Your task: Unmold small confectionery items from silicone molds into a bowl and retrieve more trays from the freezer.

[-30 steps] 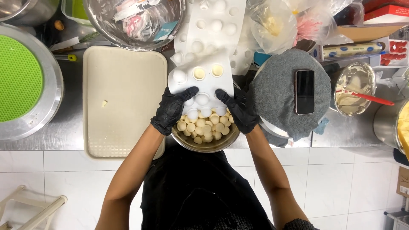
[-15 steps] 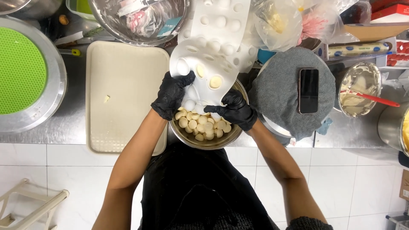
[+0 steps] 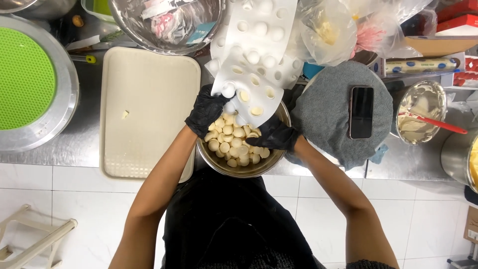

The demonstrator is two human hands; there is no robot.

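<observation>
Bending the mould (image 3: 254,60) over the bowl (image 3: 242,169), we now have its near end twisted down to our right, where a second ago it lay flatter and square to us. That twist has turned several cells inside out at the near edge, so we judge more domes (image 3: 234,144) are being popped loose into the heap below.

Our left hand (image 3: 208,110), in a black glove, is closed on the mould's near left corner, fingers curled under it. Our right hand (image 3: 275,133) is clamped lower, on the near right edge, knuckles over the bowl rim.

The mould's long axis runs away from us, tilted slightly right, far end resting beyond both hands by the plastic bags (image 3: 328,30). Left of our left hand lies the tray (image 3: 149,109); right of our right hand sits a phone (image 3: 361,112) on grey cloth (image 3: 323,114).
</observation>
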